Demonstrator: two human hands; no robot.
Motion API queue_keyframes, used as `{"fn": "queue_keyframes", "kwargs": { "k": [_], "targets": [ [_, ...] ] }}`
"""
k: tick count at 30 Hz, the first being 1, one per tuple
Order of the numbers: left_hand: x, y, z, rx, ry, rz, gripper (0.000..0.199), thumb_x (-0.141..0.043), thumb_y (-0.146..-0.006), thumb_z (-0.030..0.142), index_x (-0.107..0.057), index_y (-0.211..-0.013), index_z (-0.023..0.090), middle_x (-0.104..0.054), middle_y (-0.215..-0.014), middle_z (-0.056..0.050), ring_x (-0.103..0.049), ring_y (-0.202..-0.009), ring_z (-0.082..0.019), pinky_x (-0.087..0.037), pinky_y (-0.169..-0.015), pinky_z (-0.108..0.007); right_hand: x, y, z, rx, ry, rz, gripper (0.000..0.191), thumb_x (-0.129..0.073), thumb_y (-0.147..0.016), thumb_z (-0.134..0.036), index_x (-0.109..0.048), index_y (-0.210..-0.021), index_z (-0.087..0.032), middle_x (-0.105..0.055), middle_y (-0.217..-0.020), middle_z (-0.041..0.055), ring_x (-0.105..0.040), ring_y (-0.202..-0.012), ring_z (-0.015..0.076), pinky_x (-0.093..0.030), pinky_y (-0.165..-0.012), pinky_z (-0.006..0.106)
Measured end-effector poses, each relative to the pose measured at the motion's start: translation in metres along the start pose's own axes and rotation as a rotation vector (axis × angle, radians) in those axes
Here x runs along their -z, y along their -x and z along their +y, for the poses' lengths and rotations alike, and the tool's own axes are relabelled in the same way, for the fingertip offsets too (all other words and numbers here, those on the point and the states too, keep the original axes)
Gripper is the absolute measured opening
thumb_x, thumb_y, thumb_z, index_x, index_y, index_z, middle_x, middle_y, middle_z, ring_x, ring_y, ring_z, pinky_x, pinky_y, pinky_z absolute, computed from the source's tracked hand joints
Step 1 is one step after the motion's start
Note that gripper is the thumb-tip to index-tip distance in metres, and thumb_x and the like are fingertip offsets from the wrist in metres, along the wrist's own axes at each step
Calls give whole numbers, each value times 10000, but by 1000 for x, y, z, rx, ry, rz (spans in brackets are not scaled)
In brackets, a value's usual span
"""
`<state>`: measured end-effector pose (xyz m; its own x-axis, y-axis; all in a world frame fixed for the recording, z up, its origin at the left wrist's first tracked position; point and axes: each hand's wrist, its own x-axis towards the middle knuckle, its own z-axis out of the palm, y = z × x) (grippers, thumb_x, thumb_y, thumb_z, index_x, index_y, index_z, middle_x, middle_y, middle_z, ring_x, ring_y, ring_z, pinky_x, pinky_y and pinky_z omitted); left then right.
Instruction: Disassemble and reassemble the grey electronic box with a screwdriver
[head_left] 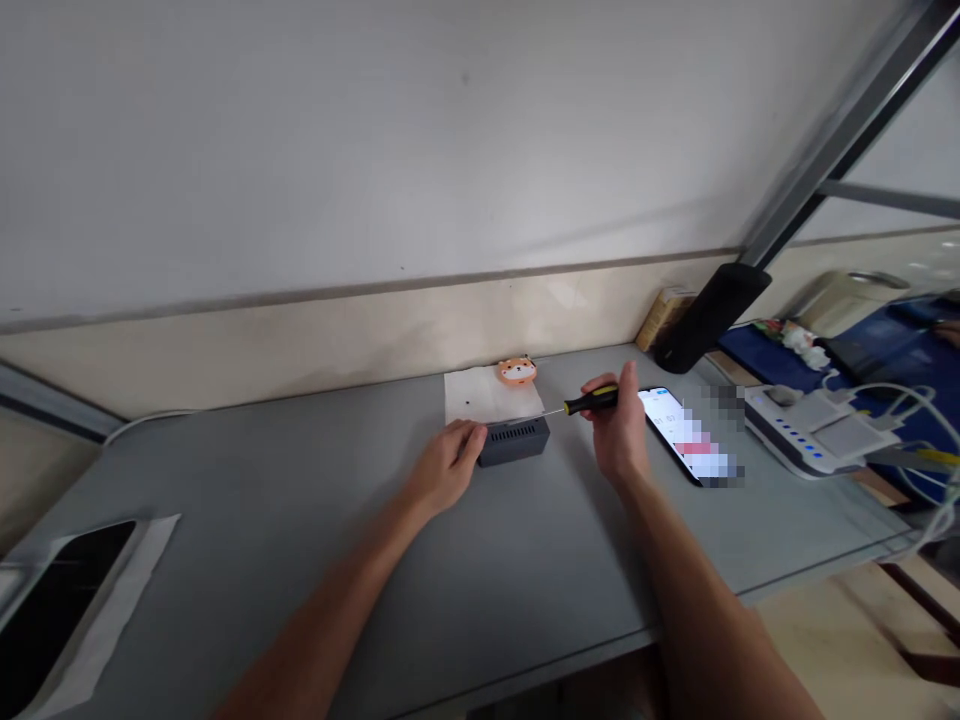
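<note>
My left hand point(448, 466) is closed on the left end of a dark grey box with a row of vent slots point(514, 444), which stands on the grey table. In my right hand point(619, 432) is a screwdriver with a black and yellow handle point(591, 401). Its thin shaft points left, and the tip is near the top right edge of the box; whether it touches cannot be made out. Behind the box lies a white sheet of paper point(472, 390) with a small dark speck on it. An orange animal-face item point(517, 371) sits at the paper's back right.
A lit phone point(686, 440) lies right of my right hand. Farther right is a white power strip point(802, 430) with plugs and cables. A black cylinder point(712, 318) leans by a small box point(664, 316) near the wall. At the left, a dark-screened device point(67, 600) rests on white paper.
</note>
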<state>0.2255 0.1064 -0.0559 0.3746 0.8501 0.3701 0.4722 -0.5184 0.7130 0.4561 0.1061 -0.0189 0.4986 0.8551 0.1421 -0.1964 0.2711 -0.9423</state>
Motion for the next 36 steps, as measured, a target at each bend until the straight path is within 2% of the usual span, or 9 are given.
{"fn": "queue_keyframes", "kwargs": {
  "k": [2,4,10,14,18,23,28,32,36],
  "targets": [
    [0,1,-1,-35,-7,58,469,-257,-1098,397,-665,-949,221,-736,-961,-61,-696,-960,-210,-566,-882,-353,-3,3,0,-12,58,-29,709,-547,-753,-909,-632,-601,-222,-544,-506,2,-482,-468,128,-347,-489,305],
    [1,2,-1,-79,-8,137,422,-251,-1098,339,-651,-1028,222,-737,-995,-59,-696,-967,-196,-562,-896,-343,-5,5,0,-29,94,-43,735,-559,-704,-941,-651,-610,-218,-541,-495,2,-477,-472,129,-348,-496,302],
    [3,4,6,-264,-82,281,212,-394,-1039,180,-597,-995,222,-696,-898,-33,-676,-840,-165,-553,-789,-290,-5,8,4,-43,123,-68,747,-572,-688,-948,-674,-649,-208,-580,-528,11,-489,-493,132,-355,-507,298],
    [3,3,9,-378,-132,302,244,-397,-1004,87,-602,-1030,216,-701,-913,-36,-679,-850,-159,-553,-780,-280,-7,10,3,-67,121,-87,741,-588,-680,-944,-687,-647,-210,-565,-513,1,-491,-504,130,-361,-520,287],
    [3,2,7,-403,-151,305,289,-398,-964,42,-624,-1011,218,-701,-901,-35,-680,-830,-158,-558,-754,-275,-8,11,2,-81,116,-92,760,-595,-636,-965,-684,-617,-211,-557,-497,4,-477,-491,128,-350,-515,287],
    [2,1,4,-429,-175,335,288,-410,-944,28,-626,-967,217,-694,-866,-22,-675,-790,-150,-560,-722,-266,-5,9,5,-75,113,-92,746,-593,-666,-952,-689,-651,-212,-575,-524,6,-490,-508,132,-357,-528,291],
    [4,0,6,-520,-316,355,304,-414,-936,-1,-633,-944,209,-695,-850,-27,-664,-772,-151,-560,-714,-270,-6,4,6,-110,109,-67,787,-579,-604,-991,-686,-669,-214,-567,-509,6,-456,-484,132,-333,-502,291],
    [7,0,9,-559,-407,385,306,-424,-934,-12,-631,-882,208,-683,-791,-20,-638,-718,-151,-548,-685,-274,-11,6,8,-139,219,-167,853,-570,-543,-1018,-724,-765,-209,-626,-595,23,-455,-497,137,-349,-509,300],
    [9,-1,10,-562,-424,450,321,-417,-913,-38,-587,-797,207,-647,-713,-5,-600,-659,-147,-518,-642,-268,-13,13,16,-100,368,-360,843,-541,-631,-987,-758,-868,-208,-584,-610,3,-460,-554,151,-366,-557,303]
  ]
}}
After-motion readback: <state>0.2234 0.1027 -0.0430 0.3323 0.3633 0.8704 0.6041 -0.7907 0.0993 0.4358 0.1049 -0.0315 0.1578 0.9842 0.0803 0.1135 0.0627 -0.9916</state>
